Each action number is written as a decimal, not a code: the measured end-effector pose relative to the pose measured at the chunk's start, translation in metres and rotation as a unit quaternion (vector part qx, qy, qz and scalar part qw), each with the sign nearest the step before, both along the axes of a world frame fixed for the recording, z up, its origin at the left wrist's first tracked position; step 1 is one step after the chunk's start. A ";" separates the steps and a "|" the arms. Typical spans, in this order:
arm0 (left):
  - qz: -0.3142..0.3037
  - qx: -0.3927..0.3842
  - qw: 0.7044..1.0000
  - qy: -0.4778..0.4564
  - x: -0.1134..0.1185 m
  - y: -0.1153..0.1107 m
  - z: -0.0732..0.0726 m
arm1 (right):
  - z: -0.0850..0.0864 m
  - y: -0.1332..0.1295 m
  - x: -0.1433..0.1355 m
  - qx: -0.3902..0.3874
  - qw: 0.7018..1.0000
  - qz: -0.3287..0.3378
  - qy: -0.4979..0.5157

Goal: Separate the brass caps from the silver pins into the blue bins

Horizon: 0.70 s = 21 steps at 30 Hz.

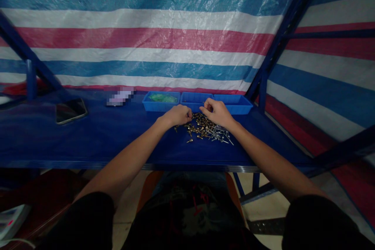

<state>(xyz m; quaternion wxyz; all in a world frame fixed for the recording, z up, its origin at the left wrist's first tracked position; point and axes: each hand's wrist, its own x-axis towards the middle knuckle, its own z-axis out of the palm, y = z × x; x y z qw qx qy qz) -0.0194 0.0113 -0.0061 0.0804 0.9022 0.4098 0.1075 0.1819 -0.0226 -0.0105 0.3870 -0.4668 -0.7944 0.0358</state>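
A loose pile of small brass-coloured screw-like pieces lies on the blue table, mixed at its right with long thin silver pins. My left hand is closed at the pile's left edge, its fingertips pressed together. Above the pile's back edge, my right hand is closed in a pinch, close in front of the middle blue bin. Whatever either hand holds is too small or too hidden to make out. One brass piece lies apart, towards the table's front edge.
Behind the pile, a left blue bin holds a green bag, and a right blue bin adjoins the middle one. A phone lies on the table at left. Blue frame posts and striped sheeting enclose the table.
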 end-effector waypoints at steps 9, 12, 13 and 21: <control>-0.037 0.024 0.987 -0.153 -0.001 0.003 0.007 | -0.001 -0.004 -0.003 -0.033 0.998 0.042 -0.034; -0.043 0.038 0.972 -0.229 0.001 0.000 0.012 | 0.000 -0.005 -0.003 -0.020 0.997 0.059 -0.037; -0.046 0.037 0.968 -0.244 0.001 -0.001 0.013 | 0.000 -0.006 -0.004 -0.015 0.997 0.063 -0.038; -0.076 -0.027 0.951 -0.298 0.004 -0.006 0.014 | 0.002 -0.010 -0.006 0.019 0.998 0.058 -0.015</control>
